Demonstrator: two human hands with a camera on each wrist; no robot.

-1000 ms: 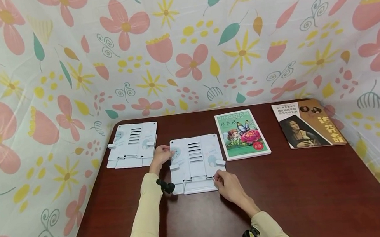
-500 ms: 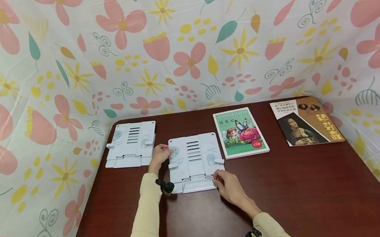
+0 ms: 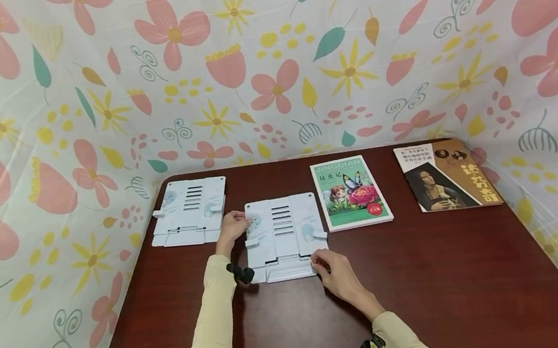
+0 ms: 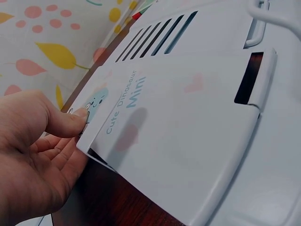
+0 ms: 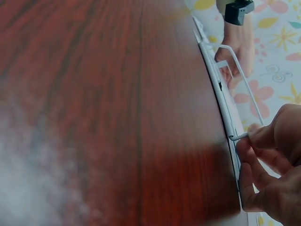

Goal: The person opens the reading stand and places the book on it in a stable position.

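A white folding book stand (image 3: 285, 242) with dark slots lies on the table in front of me. At its left edge, my left hand (image 3: 232, 228) pinches the panel. The left wrist view shows the thumb (image 4: 70, 123) on the printed face and the other fingers under the edge. My right hand (image 3: 336, 271) is at the stand's lower right corner. In the right wrist view, its thumb and fingers grip the end of a white wire bracket (image 5: 249, 94), which stands up off the stand's front.
A second, similar white stand (image 3: 191, 210) lies at the back left. To the right are a green children's book (image 3: 350, 191) and a brown book with a portrait cover (image 3: 445, 178). Floral cloth (image 3: 275, 54) walls the back and sides of the brown table (image 3: 426, 283).
The head view has shifted slightly. Both hands keep their holds on the stand and its wire bracket, with hardly any visible movement.
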